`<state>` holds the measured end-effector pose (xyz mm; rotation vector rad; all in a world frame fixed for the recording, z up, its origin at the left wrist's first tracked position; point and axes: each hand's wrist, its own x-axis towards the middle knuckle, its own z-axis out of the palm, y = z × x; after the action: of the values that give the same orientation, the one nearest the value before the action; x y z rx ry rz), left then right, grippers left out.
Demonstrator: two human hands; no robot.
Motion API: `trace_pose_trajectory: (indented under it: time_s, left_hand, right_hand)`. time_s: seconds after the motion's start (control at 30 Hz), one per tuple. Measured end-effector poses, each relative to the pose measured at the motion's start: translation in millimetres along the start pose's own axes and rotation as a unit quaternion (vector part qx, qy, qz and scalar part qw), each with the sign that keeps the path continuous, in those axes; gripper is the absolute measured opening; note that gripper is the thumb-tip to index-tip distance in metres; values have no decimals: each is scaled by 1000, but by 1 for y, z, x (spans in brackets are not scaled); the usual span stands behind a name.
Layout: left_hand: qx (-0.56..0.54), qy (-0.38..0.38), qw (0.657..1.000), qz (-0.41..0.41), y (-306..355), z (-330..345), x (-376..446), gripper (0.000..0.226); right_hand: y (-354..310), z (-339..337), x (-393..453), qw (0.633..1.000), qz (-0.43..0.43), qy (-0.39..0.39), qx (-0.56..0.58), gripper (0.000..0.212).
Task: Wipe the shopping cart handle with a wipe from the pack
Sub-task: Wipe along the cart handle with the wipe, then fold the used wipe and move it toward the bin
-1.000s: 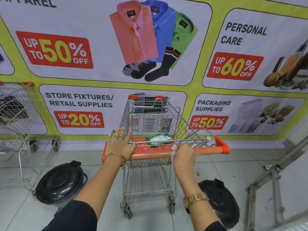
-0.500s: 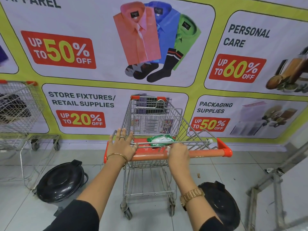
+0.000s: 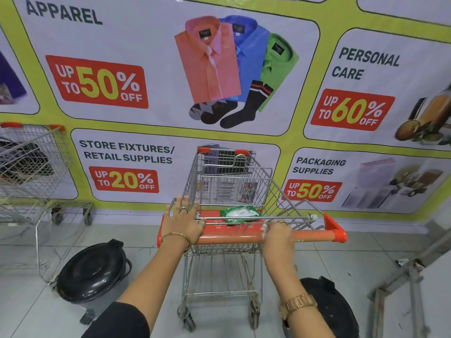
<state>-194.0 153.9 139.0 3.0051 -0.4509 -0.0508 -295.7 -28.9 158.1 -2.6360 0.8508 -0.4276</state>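
Orange handle point(image 3: 313, 236), L hand point(image 3: 181, 223) flat on its end, R hand point(image 3: 277, 234) clutching wipe point(image 3: 264, 228) mid-bar, pack point(image 3: 240, 213) just beyond

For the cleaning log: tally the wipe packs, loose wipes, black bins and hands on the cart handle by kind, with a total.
wipe pack: 1
wipe, out of the pack: 1
black bins: 2
hands on the handle: 2, left hand and right hand
Total: 6
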Motion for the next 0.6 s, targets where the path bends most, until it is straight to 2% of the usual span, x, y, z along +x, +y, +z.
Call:
trace_pose_trajectory:
  time_s: [0.07,0.2,0.27,0.37,0.47,0.6]
  left_hand:
    - [1,0,1000,2,-1,0,0,60]
    - [-1,-12,1000,11,-8,-1,2,59]
    - [-1,-15,1000,12,-12,-2,2,59]
    - [-5,-25,1000,16,-18,-5,3,59]
    - [4,-36,999,27,-23,-7,4,60]
    - [2,-56,998,42,-29,-9,5,63]
  right_hand:
    - [-15,6,-9,999,-11,-10,31,16]
    - [-50,12,-25,984,-49,-104,135,20]
    - [-54,8,-23,967,-31,-125,220,19]
    - [-42,-10,-15,931,30,-131,338,13]
    - [-30,-32,-2,896,87,-127,417,18]
    - [-23,-59,19,798,121,-140,574,19]
